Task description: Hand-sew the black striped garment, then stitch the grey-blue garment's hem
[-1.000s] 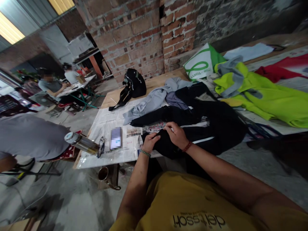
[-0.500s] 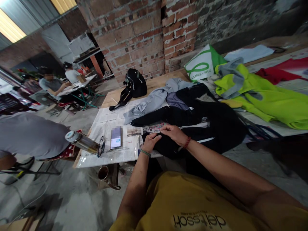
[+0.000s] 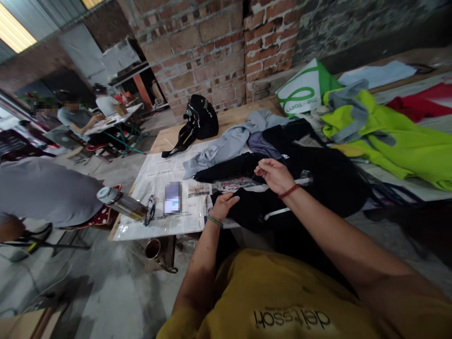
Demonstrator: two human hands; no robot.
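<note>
My left hand (image 3: pixel 224 207) is closed on the edge of a black garment (image 3: pixel 247 212), thumb on top, at the near side of the table. My right hand (image 3: pixel 275 175) is raised above the cloth to the right, thumb and fingers pinched on a thin needle (image 3: pixel 253 176) that points down and left. Any thread on it is too fine to make out. The black garment spreads to the right with a white stripe (image 3: pixel 277 213) across it. Beyond my hands lies a grey garment (image 3: pixel 226 146).
A phone (image 3: pixel 173 197), eyeglasses (image 3: pixel 150 210) and a glass bottle (image 3: pixel 122 203) are on the newspaper-covered table (image 3: pixel 141 230) at left. A black bag (image 3: pixel 205 117), a green-white bag (image 3: pixel 300 94) and a yellow-green garment (image 3: pixel 391 136) lie farther back. A mug (image 3: pixel 153 249) sits below the table edge. People sit at left.
My right hand has moved up and right, away from my left hand, with the needle now showing. The left hand keeps its hold on the black garment.
</note>
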